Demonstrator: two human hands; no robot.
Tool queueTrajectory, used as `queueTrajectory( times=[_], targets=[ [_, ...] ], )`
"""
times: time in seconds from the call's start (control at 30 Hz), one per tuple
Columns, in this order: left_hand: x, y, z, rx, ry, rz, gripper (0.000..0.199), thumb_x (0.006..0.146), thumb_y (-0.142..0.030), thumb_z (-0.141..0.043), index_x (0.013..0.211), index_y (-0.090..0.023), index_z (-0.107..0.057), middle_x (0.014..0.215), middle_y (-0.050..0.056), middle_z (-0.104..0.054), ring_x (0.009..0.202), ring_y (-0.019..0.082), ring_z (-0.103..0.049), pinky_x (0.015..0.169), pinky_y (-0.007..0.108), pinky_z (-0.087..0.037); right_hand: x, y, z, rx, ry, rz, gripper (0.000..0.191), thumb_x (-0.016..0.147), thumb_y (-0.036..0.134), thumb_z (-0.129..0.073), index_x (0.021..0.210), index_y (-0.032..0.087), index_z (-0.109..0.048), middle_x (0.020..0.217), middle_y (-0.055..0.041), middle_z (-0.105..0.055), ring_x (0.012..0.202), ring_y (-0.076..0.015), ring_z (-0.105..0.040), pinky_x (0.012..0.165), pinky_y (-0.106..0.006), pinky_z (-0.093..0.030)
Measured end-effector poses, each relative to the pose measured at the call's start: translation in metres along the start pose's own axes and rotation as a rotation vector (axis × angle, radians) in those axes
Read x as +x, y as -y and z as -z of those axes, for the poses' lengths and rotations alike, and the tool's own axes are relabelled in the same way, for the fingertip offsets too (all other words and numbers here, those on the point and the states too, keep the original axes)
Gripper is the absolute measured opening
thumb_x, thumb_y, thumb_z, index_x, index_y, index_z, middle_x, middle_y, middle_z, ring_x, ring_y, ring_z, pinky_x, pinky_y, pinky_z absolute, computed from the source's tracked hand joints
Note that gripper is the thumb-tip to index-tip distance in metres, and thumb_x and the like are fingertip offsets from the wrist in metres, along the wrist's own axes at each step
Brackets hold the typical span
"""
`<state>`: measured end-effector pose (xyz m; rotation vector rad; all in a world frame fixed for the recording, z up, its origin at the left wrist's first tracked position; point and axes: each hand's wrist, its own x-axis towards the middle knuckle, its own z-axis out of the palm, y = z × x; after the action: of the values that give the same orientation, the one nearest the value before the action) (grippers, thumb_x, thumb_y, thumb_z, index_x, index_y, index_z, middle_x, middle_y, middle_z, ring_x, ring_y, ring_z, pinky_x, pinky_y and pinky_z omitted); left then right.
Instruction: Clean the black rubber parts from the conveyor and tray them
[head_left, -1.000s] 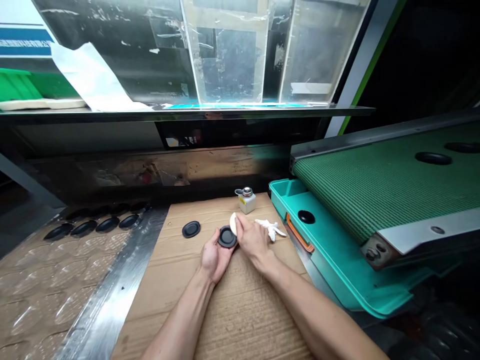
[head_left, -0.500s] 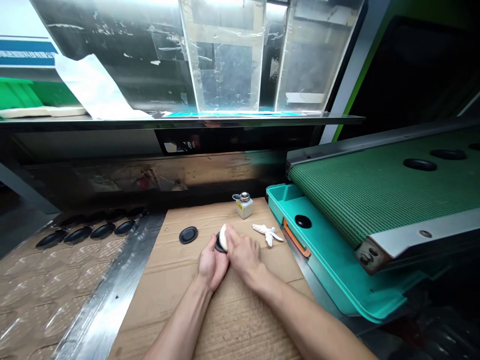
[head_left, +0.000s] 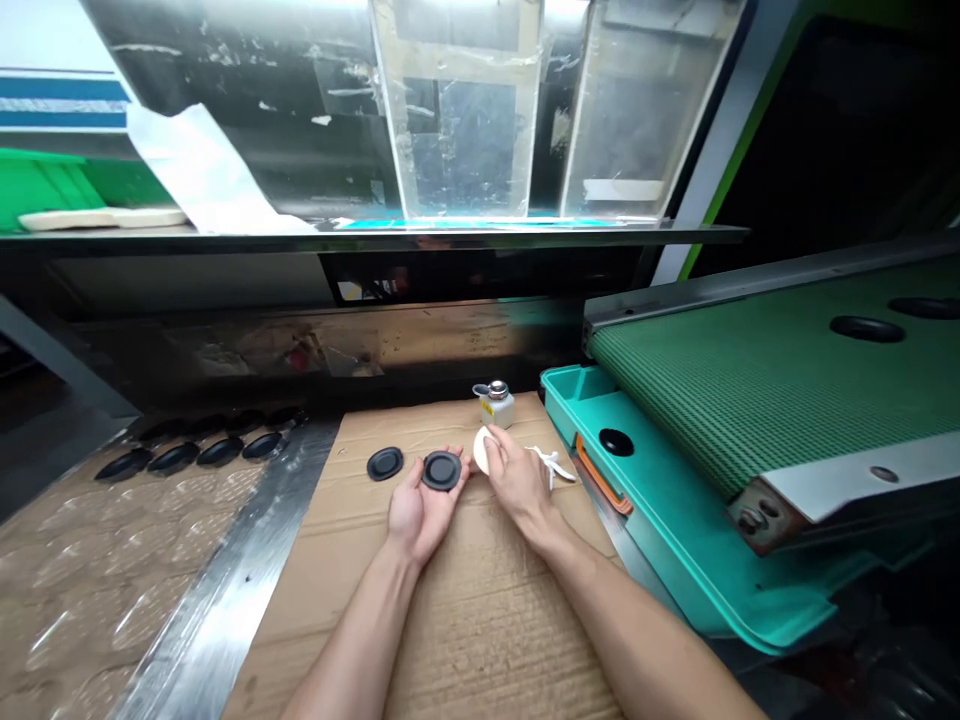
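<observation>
Over the cardboard sheet (head_left: 465,620), my left hand (head_left: 421,518) holds a round black disc (head_left: 442,470) with a raised rim, its flat face turned up toward me. My right hand (head_left: 521,488) pinches a white round pad (head_left: 481,450), a little to the right of the disc and apart from it. A second black disc (head_left: 385,463) lies on the cardboard left of my left hand. Behind my right hand stands a small white bottle (head_left: 496,408) with a metal top and its lid flipped back. A crumpled white cloth (head_left: 556,465) is partly hidden by my right hand.
At left, a clear plastic blister tray (head_left: 112,570) carries several black discs (head_left: 175,458) in its far rows. A teal bin (head_left: 675,550) with a black disc (head_left: 616,442) stands at right, below a green conveyor belt (head_left: 750,400) bearing more discs. A metal shelf (head_left: 420,238) crosses behind.
My right hand has drawn the white pad off the disc and moved right. The disc in my left hand has turned from edge-on to face-up. The view has shifted slightly.
</observation>
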<state>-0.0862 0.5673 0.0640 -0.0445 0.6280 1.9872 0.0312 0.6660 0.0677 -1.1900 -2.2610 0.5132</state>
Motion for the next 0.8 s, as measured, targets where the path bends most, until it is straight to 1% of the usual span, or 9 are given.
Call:
queueTrajectory(
  times=[0.07,0.13,0.23,0.3,0.37,0.47,0.63,0.73,0.8],
  targets=[
    [-0.002,-0.012,-0.002,-0.071,-0.026,-0.015,0.036,0.099,-0.026,-0.035,0.118,-0.004,-0.056,0.121,0.026,-0.062,0.118,0.035,-0.061,0.090,0.054,-0.057,-0.002,-0.006,0.003,0.079,0.022,0.028,0.038,0.100,0.047,-0.038,0.125,0.032,-0.063,0.101,-0.0037,-0.074,0.097,-0.0213,-0.068,0.084,-0.029,-0.046],
    [-0.006,-0.021,-0.003,-0.137,-0.011,0.006,0.036,0.098,-0.023,-0.034,0.122,-0.003,-0.053,0.119,0.026,-0.062,0.118,0.034,-0.060,0.090,0.052,-0.058,-0.006,-0.009,0.002,0.112,0.079,0.054,0.036,0.098,0.047,-0.041,0.116,0.030,-0.067,0.099,-0.0033,-0.074,0.098,-0.0206,-0.067,0.085,-0.028,-0.045],
    [-0.010,-0.029,-0.002,-0.194,0.019,0.108,0.039,0.099,-0.025,-0.035,0.125,0.001,-0.049,0.117,0.027,-0.062,0.118,0.034,-0.060,0.088,0.043,-0.060,-0.012,-0.009,-0.001,0.087,0.158,0.087,0.034,0.097,0.046,-0.043,0.108,0.029,-0.070,0.097,-0.0033,-0.074,0.097,-0.0208,-0.067,0.085,-0.028,-0.044],
    [-0.011,-0.030,-0.001,-0.223,0.014,0.153,0.043,0.101,-0.031,-0.034,0.127,0.001,-0.048,0.117,0.027,-0.061,0.117,0.032,-0.061,0.084,0.036,-0.062,-0.015,-0.008,-0.004,0.038,0.207,0.100,0.034,0.097,0.046,-0.044,0.106,0.028,-0.071,0.096,-0.0034,-0.074,0.095,-0.0215,-0.067,0.084,-0.029,-0.043],
    [-0.010,-0.029,0.000,-0.232,0.008,0.163,0.045,0.102,-0.035,-0.031,0.129,-0.002,-0.047,0.120,0.026,-0.061,0.116,0.030,-0.063,0.080,0.033,-0.063,-0.016,-0.007,-0.005,-0.015,0.250,0.098,0.034,0.097,0.046,-0.043,0.105,0.029,-0.072,0.095,-0.0033,-0.074,0.093,-0.0216,-0.067,0.081,-0.030,-0.043],
    [-0.009,-0.028,0.001,-0.203,0.004,0.170,0.047,0.102,-0.037,-0.029,0.132,-0.006,-0.046,0.123,0.024,-0.060,0.115,0.029,-0.063,0.077,0.032,-0.064,-0.016,-0.007,-0.005,-0.047,0.264,0.086,0.037,0.098,0.046,-0.042,0.108,0.027,-0.072,0.095,-0.0045,-0.074,0.094,-0.0203,-0.067,0.083,-0.028,-0.042],
    [-0.008,-0.028,0.002,-0.179,0.000,0.173,0.049,0.102,-0.039,-0.029,0.132,-0.005,-0.045,0.122,0.024,-0.061,0.114,0.028,-0.064,0.076,0.030,-0.063,-0.013,-0.009,-0.003,-0.049,0.259,0.099,0.036,0.098,0.045,-0.043,0.110,0.026,-0.071,0.096,-0.0044,-0.073,0.097,-0.0193,-0.066,0.085,-0.026,-0.041],
    [-0.009,-0.028,0.003,-0.183,0.008,0.166,0.048,0.102,-0.039,-0.028,0.131,-0.005,-0.046,0.121,0.023,-0.061,0.113,0.028,-0.065,0.076,0.031,-0.063,-0.015,-0.007,-0.002,-0.060,0.281,0.113,0.036,0.098,0.047,-0.043,0.109,0.028,-0.072,0.091,-0.0030,-0.073,0.091,-0.0189,-0.065,0.080,-0.027,-0.040],
    [-0.010,-0.027,0.003,-0.174,0.025,0.157,0.049,0.102,-0.039,-0.027,0.129,-0.003,-0.048,0.119,0.023,-0.062,0.110,0.028,-0.065,0.076,0.031,-0.062,-0.017,-0.005,-0.001,-0.060,0.314,0.160,0.037,0.097,0.049,-0.044,0.100,0.027,-0.074,0.085,-0.0020,-0.072,0.084,-0.0174,-0.064,0.074,-0.026,-0.038]
  ],
)
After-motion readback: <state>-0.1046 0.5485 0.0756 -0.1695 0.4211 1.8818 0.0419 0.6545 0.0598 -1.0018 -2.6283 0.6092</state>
